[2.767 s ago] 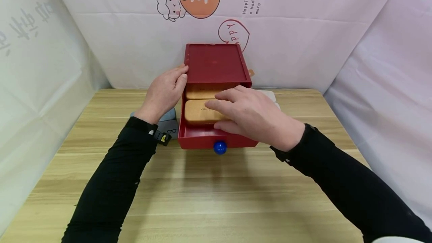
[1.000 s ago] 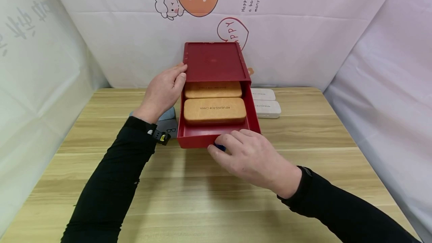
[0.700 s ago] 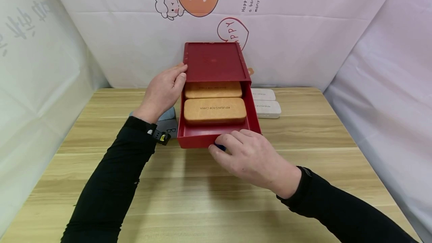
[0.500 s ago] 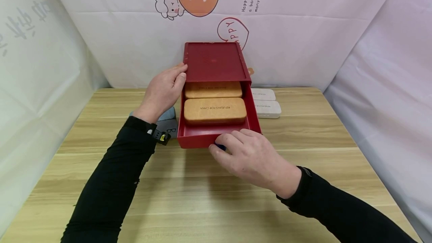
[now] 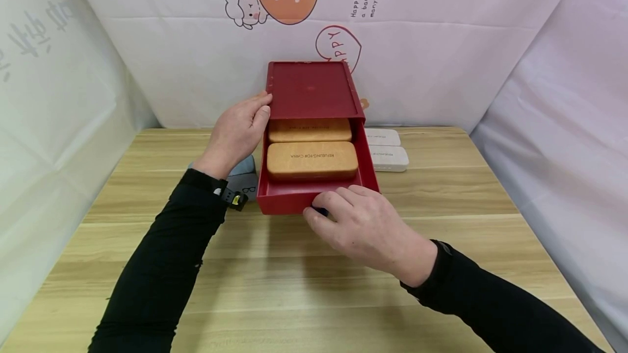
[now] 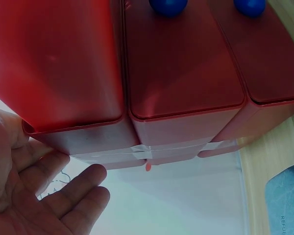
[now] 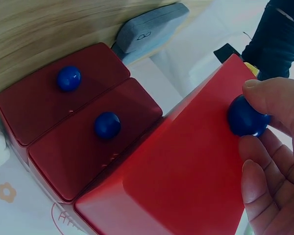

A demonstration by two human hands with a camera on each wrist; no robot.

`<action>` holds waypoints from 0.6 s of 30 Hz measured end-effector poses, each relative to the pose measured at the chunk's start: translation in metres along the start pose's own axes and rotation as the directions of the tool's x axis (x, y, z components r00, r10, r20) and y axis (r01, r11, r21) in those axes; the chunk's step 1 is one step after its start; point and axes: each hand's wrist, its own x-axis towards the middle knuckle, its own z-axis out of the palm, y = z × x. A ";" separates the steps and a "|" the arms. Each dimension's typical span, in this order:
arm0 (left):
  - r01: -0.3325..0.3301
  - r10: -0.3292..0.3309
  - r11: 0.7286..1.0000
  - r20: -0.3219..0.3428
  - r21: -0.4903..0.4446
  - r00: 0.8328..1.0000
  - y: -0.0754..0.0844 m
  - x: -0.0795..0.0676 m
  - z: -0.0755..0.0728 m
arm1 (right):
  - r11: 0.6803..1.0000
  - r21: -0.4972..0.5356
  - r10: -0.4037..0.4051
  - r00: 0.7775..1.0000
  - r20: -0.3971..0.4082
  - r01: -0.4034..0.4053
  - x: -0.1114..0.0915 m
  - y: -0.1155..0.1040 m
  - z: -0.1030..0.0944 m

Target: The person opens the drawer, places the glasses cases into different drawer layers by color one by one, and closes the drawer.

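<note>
A red plastic cabinet of three stacked drawers [image 5: 312,90] stands at the back of the pale wood-grain desk [image 5: 294,287], against a white printed cloth backdrop [image 5: 441,42]. Its top drawer [image 5: 314,200] is pulled well out toward the person, and two tan, rounded, cork-textured glasses cases [image 5: 312,159] lie in it side by side, the nearer one fully in view and the farther one partly under the cabinet's top. The right hand [image 5: 360,227] is at the front of that open drawer, thumb and forefinger pinching its round blue knob [image 7: 246,117]; the right wrist view shows the knob held between the thumb tip above and the curled fingers [image 7: 262,186] below. In the same view the two lower drawers [image 7: 95,142] are pushed in, each with its own blue knob. The left hand [image 5: 237,134] lies flat against the left side of the cabinet, fingers straight and together, holding nothing; the left wrist view shows its palm and fingers [image 6: 63,196] close to the cabinet's back corner. Both forearms wear black sleeves [image 5: 162,266]. A grey glasses case [image 7: 152,27] lies on the desk just left of the cabinet, largely hidden behind the left wrist in the head view. Two white rounded cases [image 5: 387,151] lie on the desk just right of the cabinet, one behind the other.
</note>
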 end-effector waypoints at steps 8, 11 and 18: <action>0.001 -0.001 1.000 -0.006 0.000 1.000 0.000 0.000 0.000 | 1.000 0.000 0.000 0.999 -0.032 0.000 0.004 0.003 0.001; 0.005 -0.005 1.000 -0.009 0.002 1.000 0.000 -0.001 0.000 | 1.000 -0.009 0.005 1.000 -0.024 -0.006 0.005 0.004 0.000; 0.003 -0.003 1.000 -0.012 0.000 1.000 -0.001 0.000 0.001 | 1.000 -0.023 0.012 1.000 -0.019 -0.012 0.006 0.007 0.002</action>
